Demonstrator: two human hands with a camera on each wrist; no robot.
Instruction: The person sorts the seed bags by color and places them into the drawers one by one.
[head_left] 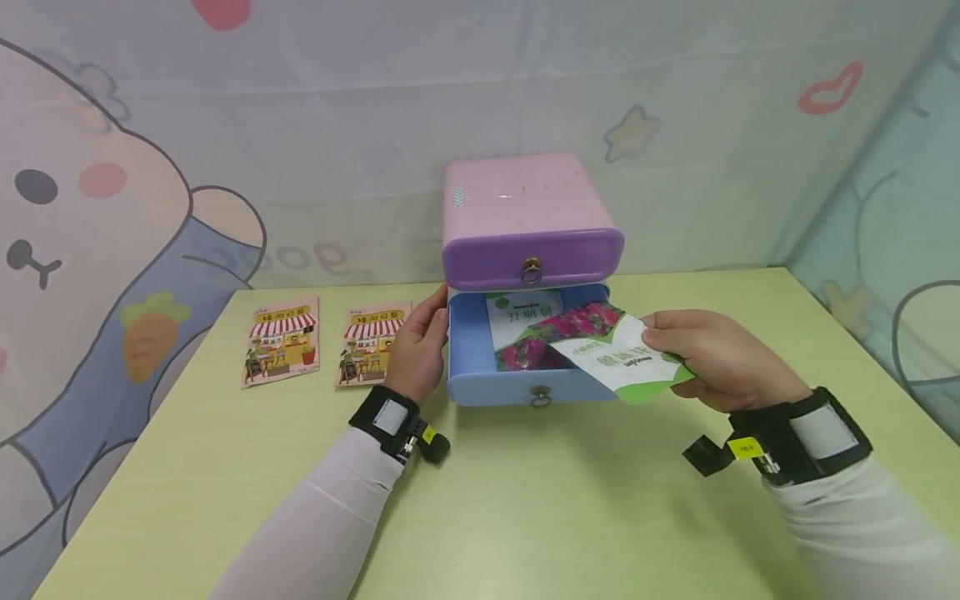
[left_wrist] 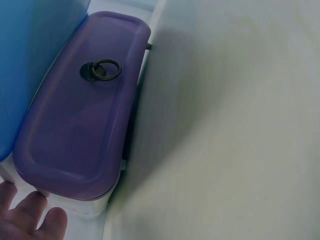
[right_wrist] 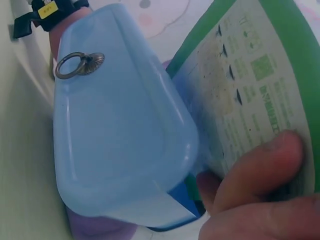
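My right hand pinches a white and green seed packet with pink flowers on it, over the right front of the blue drawer. Its printed back shows in the right wrist view. The blue drawer is pulled out, and a second flower packet lies inside, partly covered by the held one. My left hand rests along the left side of the small drawer cabinet, fingertips against its wall in the left wrist view. A purple lower drawer with a ring pull sits closed below the blue one.
Two pink packets, a left one and a right one, lie on the pale table left of the cabinet; my left hand overlaps the right one. The purple top drawer is closed. A patterned cloth hangs behind.
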